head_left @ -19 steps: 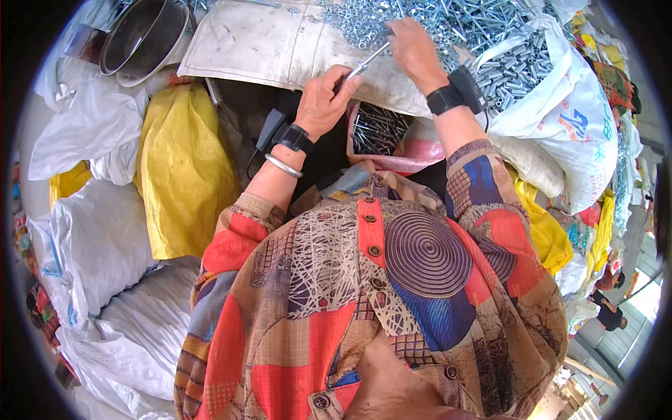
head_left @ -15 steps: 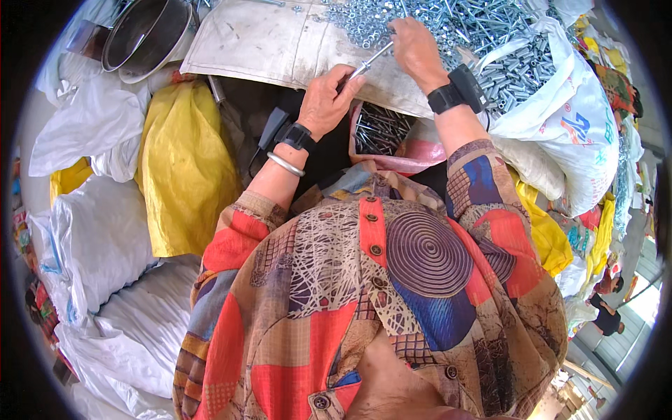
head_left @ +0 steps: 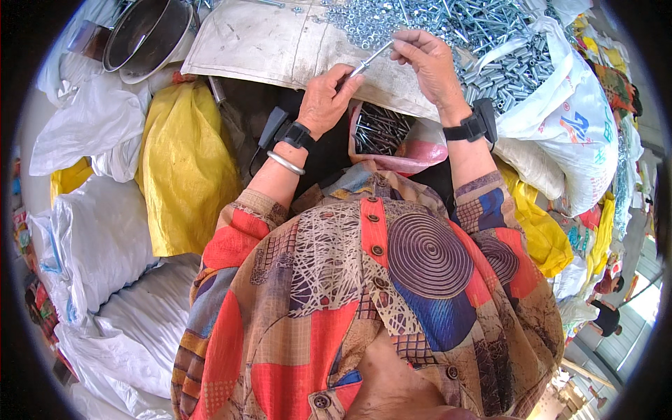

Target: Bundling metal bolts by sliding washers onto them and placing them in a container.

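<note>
My left hand [head_left: 325, 99] is closed round the thick end of a long thin metal bolt [head_left: 372, 58] with a sleeve on it. The bolt slants up to the right, its free end pointing at my right hand [head_left: 432, 68]. Thumb and forefinger of that hand are pinched at the bolt's tip; any small part between them is too small to make out. Beyond both hands, small nuts and washers [head_left: 360, 22] lie spread on a pale cloth-covered work surface [head_left: 245, 42]. Long loose bolts [head_left: 465, 21] are heaped farther right.
A white woven sack [head_left: 574, 119] at the right holds metal sleeves [head_left: 514, 77]. Below the surface's edge stands a pink-lined box [head_left: 423, 150] of dark bolts [head_left: 381, 131]. Dark bowls [head_left: 143, 35] sit far left, near a yellow sack [head_left: 183, 175] and white sacks [head_left: 101, 238].
My right hand has come back from the pile of nuts and washers to the bolt's tip, its wrist shifting right and nearer. My left hand keeps the bolt almost still.
</note>
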`<state>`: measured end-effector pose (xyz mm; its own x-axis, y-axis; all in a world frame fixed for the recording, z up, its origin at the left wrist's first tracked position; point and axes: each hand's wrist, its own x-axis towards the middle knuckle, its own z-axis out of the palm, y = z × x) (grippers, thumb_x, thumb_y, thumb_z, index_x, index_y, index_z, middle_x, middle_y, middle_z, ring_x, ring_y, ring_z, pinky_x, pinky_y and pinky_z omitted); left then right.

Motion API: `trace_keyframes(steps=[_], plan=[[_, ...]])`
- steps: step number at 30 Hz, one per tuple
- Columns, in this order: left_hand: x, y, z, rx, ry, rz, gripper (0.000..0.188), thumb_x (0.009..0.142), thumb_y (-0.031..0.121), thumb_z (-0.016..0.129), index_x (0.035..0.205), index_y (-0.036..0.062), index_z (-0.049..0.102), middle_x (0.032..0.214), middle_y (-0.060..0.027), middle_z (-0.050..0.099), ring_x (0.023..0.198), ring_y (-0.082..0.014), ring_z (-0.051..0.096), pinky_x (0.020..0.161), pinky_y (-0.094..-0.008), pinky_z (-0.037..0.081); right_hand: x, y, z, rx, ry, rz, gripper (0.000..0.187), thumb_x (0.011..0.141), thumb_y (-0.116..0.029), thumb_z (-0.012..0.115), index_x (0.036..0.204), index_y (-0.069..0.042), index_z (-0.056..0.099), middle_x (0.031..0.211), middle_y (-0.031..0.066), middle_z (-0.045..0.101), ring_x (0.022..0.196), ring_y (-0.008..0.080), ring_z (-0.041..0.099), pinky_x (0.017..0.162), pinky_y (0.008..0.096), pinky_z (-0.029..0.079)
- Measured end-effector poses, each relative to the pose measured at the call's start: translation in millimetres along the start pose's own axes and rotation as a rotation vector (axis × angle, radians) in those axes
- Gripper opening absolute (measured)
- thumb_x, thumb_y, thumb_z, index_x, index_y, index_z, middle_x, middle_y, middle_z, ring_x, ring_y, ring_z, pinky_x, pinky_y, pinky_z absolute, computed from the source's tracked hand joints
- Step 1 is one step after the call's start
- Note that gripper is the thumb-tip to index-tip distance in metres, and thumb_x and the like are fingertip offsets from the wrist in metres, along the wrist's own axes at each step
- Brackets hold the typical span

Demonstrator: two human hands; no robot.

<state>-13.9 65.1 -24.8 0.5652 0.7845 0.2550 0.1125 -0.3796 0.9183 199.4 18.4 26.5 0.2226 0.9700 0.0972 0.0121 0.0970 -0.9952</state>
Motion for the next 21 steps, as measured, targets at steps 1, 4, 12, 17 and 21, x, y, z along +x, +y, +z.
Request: trace_keyframes(steps=[1,4,12,17,21], plan=[[-0.1,-1.1,1.3,0.005,-0.001,0.007,0.023,0.094,0.024,0.063,0.099,0.0021,0.064,0.067,-0.0095,0.058,0.059,-0.0166,0.053,0.057,-0.0306,0.045,-4.0,-2.0,1.7,0.024,-0.009,-0.009,0.019,0.088,-0.013,0.068,0.103,0.0,0.068,0.085,0.0055,0.069,0.077,0.0118,0.064,0.07,0.0237,0.048],[0.2,0.5,2.8,0.023,-0.004,0.025,0.024,0.095,0.024,0.063,0.099,0.0012,0.064,0.067,-0.0077,0.057,0.06,-0.0131,0.051,0.057,-0.0295,0.044,-10.9,-4.0,3.1,-0.005,0.028,-0.029,0.019,0.089,-0.013,0.068,0.103,0.0,0.068,0.086,0.0058,0.068,0.077,0.0121,0.064,0.07,0.0239,0.048],[-3.7,-0.4,1.9,0.098,-0.038,0.064,0.021,0.093,0.021,0.064,0.098,0.0011,0.065,0.071,-0.0103,0.061,0.062,-0.0173,0.056,0.059,-0.031,0.046,-23.1,-5.8,5.7,0.049,0.085,-0.038,0.02,0.089,-0.012,0.068,0.104,0.002,0.067,0.086,0.0066,0.068,0.077,0.0126,0.064,0.07,0.0246,0.049],[-7.6,2.3,1.7,0.172,-0.051,0.104,0.018,0.093,0.019,0.065,0.098,0.0012,0.065,0.073,-0.0131,0.063,0.063,-0.022,0.06,0.059,-0.0325,0.047,-37.1,-2.0,6.0,0.13,0.118,-0.029,0.021,0.089,-0.012,0.068,0.103,0.003,0.067,0.086,0.0066,0.068,0.076,0.0124,0.063,0.07,0.0244,0.049],[-16.6,12.8,4.8,0.246,0.0,0.164,0.016,0.091,0.018,0.066,0.097,0.0026,0.065,0.075,-0.0149,0.064,0.064,-0.0278,0.063,0.058,-0.0344,0.048,-48.0,-3.1,5.0,0.132,0.121,0.015,0.021,0.089,-0.012,0.068,0.104,0.003,0.066,0.086,0.0066,0.067,0.076,0.0124,0.063,0.07,0.0243,0.048]])
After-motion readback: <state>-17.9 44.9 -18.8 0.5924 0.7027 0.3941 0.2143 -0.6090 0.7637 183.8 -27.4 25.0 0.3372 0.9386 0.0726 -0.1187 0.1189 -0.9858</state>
